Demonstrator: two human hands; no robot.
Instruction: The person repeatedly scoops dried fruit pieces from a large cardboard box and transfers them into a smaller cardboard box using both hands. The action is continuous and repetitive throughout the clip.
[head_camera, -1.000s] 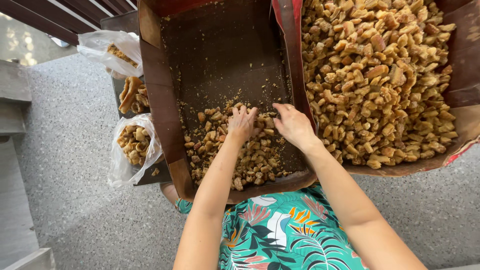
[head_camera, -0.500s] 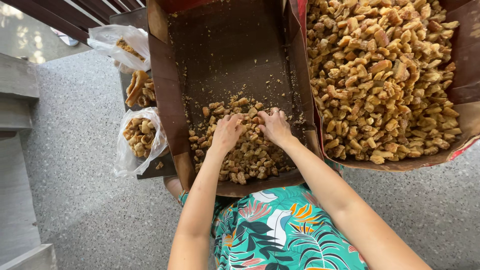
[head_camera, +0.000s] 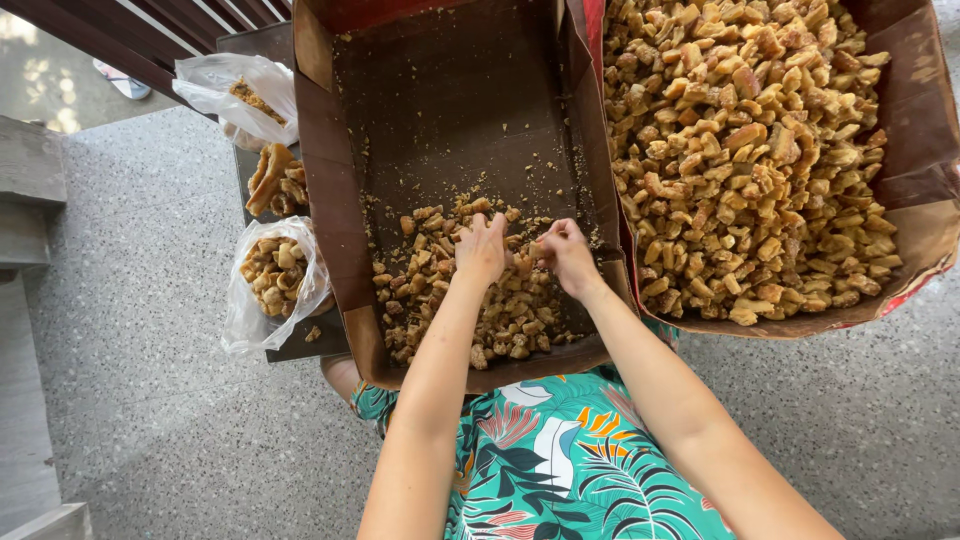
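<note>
while both rest in the box (head_camera: 340, 230), curled hands (head_camera: 525, 255) pinch fried pieces (head_camera: 430, 290).

arms: both bare all the way up, no sleeves in view
left hand (head_camera: 482, 250): bare, no glove, can't make out a ring or a watch
right hand (head_camera: 568, 257): same deal, bare, nothing on the wrist that I can see
garment (head_camera: 560, 450): teal-green fabric with a loud tropical print, big palm fronds in darker green and white, plus pink, red and orange flower bits
nails: too small to tell if they're painted
leg: a bit of bare knee pokes out at the left edge of the print
</note>
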